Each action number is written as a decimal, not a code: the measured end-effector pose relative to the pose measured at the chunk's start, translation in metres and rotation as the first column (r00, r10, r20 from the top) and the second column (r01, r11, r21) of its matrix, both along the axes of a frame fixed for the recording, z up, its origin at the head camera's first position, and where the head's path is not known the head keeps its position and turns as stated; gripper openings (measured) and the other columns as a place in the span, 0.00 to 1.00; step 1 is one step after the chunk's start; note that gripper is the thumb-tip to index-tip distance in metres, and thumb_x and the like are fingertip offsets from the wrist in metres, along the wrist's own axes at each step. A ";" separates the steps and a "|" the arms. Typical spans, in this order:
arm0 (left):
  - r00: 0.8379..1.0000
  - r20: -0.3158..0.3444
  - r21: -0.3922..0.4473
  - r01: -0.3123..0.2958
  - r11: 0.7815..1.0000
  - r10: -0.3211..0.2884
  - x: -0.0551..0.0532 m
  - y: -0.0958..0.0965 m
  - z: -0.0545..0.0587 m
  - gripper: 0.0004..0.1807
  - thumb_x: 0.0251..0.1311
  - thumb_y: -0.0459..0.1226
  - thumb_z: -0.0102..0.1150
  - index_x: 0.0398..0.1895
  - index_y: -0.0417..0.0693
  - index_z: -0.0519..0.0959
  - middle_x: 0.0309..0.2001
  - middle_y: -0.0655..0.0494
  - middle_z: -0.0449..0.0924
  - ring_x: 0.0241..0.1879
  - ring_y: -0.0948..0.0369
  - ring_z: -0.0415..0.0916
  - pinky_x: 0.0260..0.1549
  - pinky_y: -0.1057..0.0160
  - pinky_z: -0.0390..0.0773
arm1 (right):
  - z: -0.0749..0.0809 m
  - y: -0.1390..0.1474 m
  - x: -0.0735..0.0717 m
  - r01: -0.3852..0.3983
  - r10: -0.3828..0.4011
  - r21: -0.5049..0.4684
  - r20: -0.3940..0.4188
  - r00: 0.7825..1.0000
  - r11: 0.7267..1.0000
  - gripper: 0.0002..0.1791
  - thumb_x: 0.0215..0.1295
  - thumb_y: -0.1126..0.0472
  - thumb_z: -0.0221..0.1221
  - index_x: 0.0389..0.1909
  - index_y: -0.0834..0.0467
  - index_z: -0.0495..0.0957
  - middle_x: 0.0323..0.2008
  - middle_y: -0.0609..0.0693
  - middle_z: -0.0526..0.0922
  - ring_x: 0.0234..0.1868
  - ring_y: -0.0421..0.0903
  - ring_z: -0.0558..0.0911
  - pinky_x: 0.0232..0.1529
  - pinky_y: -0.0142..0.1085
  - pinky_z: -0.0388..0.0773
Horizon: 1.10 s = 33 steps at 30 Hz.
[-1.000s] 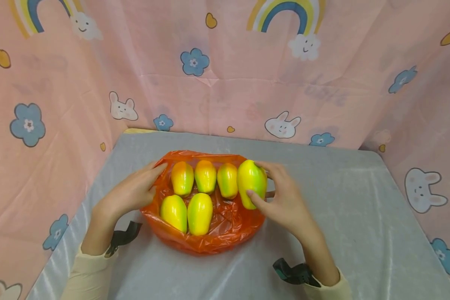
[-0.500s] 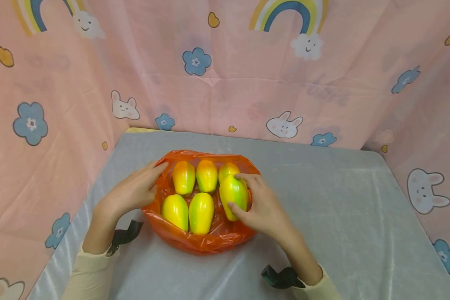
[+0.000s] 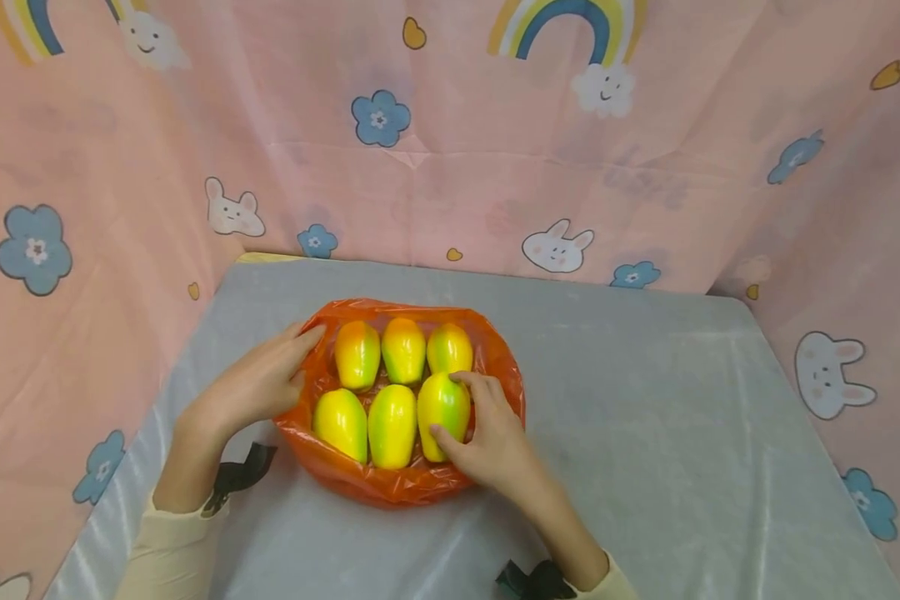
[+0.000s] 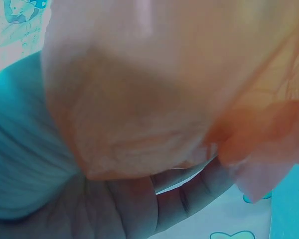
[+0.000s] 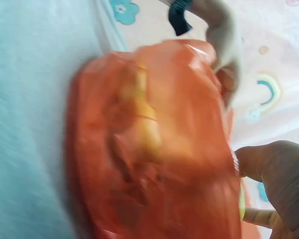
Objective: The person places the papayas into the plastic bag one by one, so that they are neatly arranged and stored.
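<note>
An orange-red plastic bag stands with its mouth spread wide on the grey cloth. Inside it lie yellow-green mangoes in two rows; a back-row mango has an orange top. My right hand holds the front-row right mango between thumb and fingers, inside the bag beside the middle mango. At the bag's left rim, my left hand grips the plastic. In the left wrist view, the bag film covers part of that hand's palm and fingers. The right wrist view is blurred, showing mostly the bag's outer side.
Grey cloth covers the table around the bag. A pink curtain printed with rainbows, flowers and rabbits hangs behind and at both sides. Dark straps sit on the forearms near the light sleeves.
My right hand has carried the mango left and down from the bag's right rim to the right end of the front row. The left hand stays at the rim.
</note>
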<state>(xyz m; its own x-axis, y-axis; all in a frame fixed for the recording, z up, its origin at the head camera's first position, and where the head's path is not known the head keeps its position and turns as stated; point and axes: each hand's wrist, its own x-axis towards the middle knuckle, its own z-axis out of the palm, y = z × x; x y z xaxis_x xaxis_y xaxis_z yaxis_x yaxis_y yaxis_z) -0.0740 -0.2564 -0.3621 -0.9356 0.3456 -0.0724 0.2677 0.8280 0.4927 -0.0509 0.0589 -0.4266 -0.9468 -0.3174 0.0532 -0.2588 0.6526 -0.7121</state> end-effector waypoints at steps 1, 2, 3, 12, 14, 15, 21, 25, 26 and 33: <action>1.000 -0.001 0.001 0.000 1.000 0.000 0.000 0.000 0.000 0.36 0.66 0.25 0.52 0.80 0.34 0.63 0.78 0.35 0.65 0.75 0.38 0.68 0.74 0.33 0.69 | -0.002 -0.001 0.001 -0.002 0.002 -0.003 0.007 1.000 1.000 0.37 0.62 0.53 0.73 0.70 0.54 0.68 0.64 0.57 0.74 0.56 0.54 0.81 0.60 0.53 0.85; 1.000 -0.002 0.001 0.001 1.000 -0.001 0.000 0.000 0.000 0.36 0.67 0.25 0.52 0.80 0.34 0.63 0.79 0.36 0.64 0.75 0.38 0.68 0.74 0.34 0.69 | -0.004 -0.002 0.003 -0.002 0.002 -0.004 0.014 1.000 1.000 0.38 0.62 0.53 0.73 0.70 0.54 0.68 0.64 0.57 0.74 0.55 0.54 0.81 0.60 0.53 0.85; 1.000 -0.003 0.000 0.002 1.000 -0.002 0.000 -0.001 0.000 0.36 0.67 0.25 0.52 0.80 0.35 0.63 0.79 0.36 0.64 0.75 0.38 0.68 0.74 0.34 0.69 | -0.005 -0.003 0.004 -0.003 0.003 -0.002 0.020 1.000 1.000 0.38 0.62 0.52 0.73 0.70 0.54 0.68 0.64 0.57 0.73 0.54 0.53 0.82 0.59 0.52 0.86; 0.999 -0.035 0.007 0.020 1.000 -0.019 -0.001 -0.003 0.000 0.35 0.68 0.28 0.56 0.79 0.35 0.65 0.77 0.36 0.68 0.73 0.39 0.69 0.73 0.34 0.70 | -0.012 -0.006 0.011 0.019 -0.028 0.121 0.069 0.997 0.992 0.36 0.62 0.50 0.72 0.68 0.55 0.70 0.58 0.59 0.75 0.38 0.50 0.81 0.48 0.50 0.85; 0.999 -0.029 0.012 0.015 1.000 -0.014 -0.001 -0.003 -0.001 0.35 0.68 0.29 0.57 0.79 0.35 0.65 0.77 0.36 0.68 0.73 0.39 0.69 0.74 0.34 0.69 | -0.011 -0.006 0.012 0.027 -0.040 0.148 0.081 0.996 0.989 0.36 0.61 0.49 0.72 0.67 0.54 0.70 0.57 0.59 0.76 0.37 0.50 0.80 0.46 0.50 0.83; 1.000 -0.025 0.013 0.011 1.000 -0.011 -0.001 -0.003 -0.001 0.35 0.68 0.29 0.57 0.79 0.35 0.65 0.77 0.36 0.67 0.74 0.39 0.68 0.74 0.34 0.69 | -0.011 -0.006 0.013 0.033 -0.047 0.163 0.084 0.995 0.986 0.36 0.61 0.48 0.72 0.67 0.54 0.70 0.56 0.59 0.76 0.36 0.50 0.80 0.44 0.49 0.82; 1.000 -0.018 0.017 0.005 1.000 -0.004 -0.001 -0.004 -0.001 0.34 0.68 0.29 0.56 0.79 0.37 0.65 0.78 0.39 0.66 0.75 0.40 0.68 0.75 0.35 0.68 | -0.006 -0.005 0.015 0.059 -0.086 0.226 0.111 0.990 0.972 0.37 0.60 0.46 0.71 0.68 0.53 0.70 0.56 0.59 0.78 0.38 0.51 0.80 0.44 0.50 0.80; 1.000 -0.015 0.016 0.005 1.000 -0.005 -0.001 -0.003 -0.001 0.34 0.68 0.28 0.57 0.79 0.36 0.65 0.78 0.39 0.66 0.75 0.40 0.68 0.75 0.35 0.68 | -0.003 -0.002 0.014 0.054 -0.086 0.244 0.123 0.989 0.968 0.38 0.61 0.45 0.71 0.68 0.53 0.71 0.55 0.59 0.79 0.36 0.50 0.79 0.42 0.47 0.79; 1.000 -0.014 0.013 0.006 1.000 -0.006 -0.002 -0.002 -0.001 0.35 0.68 0.28 0.57 0.79 0.36 0.65 0.78 0.38 0.66 0.75 0.40 0.68 0.75 0.34 0.68 | -0.003 -0.002 0.014 0.052 -0.085 0.248 0.124 0.989 0.967 0.37 0.61 0.45 0.71 0.68 0.54 0.71 0.54 0.59 0.79 0.36 0.50 0.79 0.42 0.47 0.79; 1.000 0.001 -0.001 -0.003 1.000 0.003 -0.001 -0.002 0.000 0.36 0.69 0.29 0.57 0.80 0.35 0.62 0.80 0.36 0.62 0.77 0.37 0.64 0.75 0.33 0.66 | 0.000 -0.001 0.012 0.041 -0.080 0.278 0.131 0.988 0.960 0.38 0.62 0.44 0.70 0.69 0.54 0.71 0.54 0.59 0.80 0.35 0.49 0.78 0.42 0.46 0.81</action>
